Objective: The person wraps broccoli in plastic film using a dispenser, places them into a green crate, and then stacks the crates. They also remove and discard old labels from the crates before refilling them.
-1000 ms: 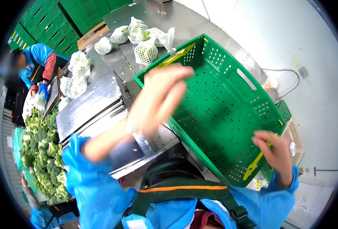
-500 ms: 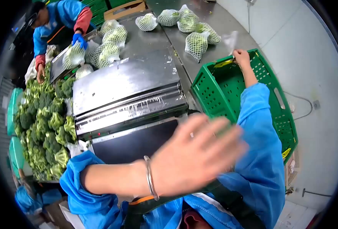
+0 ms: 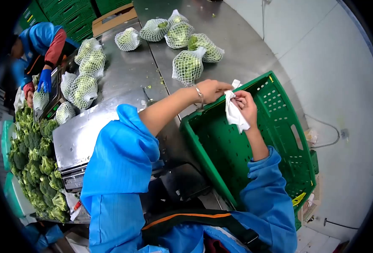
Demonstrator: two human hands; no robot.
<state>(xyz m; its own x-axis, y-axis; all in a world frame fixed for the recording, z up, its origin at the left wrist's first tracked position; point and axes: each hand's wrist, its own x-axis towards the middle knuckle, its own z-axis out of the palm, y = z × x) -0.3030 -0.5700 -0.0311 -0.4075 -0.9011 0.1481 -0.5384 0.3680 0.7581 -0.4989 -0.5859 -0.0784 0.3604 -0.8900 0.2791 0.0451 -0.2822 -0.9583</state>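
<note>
Above the near rim of a green plastic crate [image 3: 211, 168], my right hand [image 3: 248, 110] is closed on a crumpled white cloth or paper [image 3: 235, 114], which hangs over the crate's inside. My left hand [image 3: 213, 90], with a metal bangle at the wrist, reaches across to the crate's far left corner. Its fingers are together and touch the top of the white piece. Just beyond it, a net-wrapped vegetable [image 3: 188, 66] lies on the metal table [image 3: 131, 71].
Several broccoli heads [image 3: 34, 160] are piled at the left. A metal wrapping machine [image 3: 81, 135] stands beside them. More net-wrapped vegetables [image 3: 85, 90] lie on the table. A co-worker [image 3: 43, 42] in blue bends over at the upper left. A pale wall [image 3: 317, 55] is at the right.
My left hand has swung from low over the machine's front up to the crate's corner. My right hand has drawn back, with the white piece now in it. The view has shifted right.
</note>
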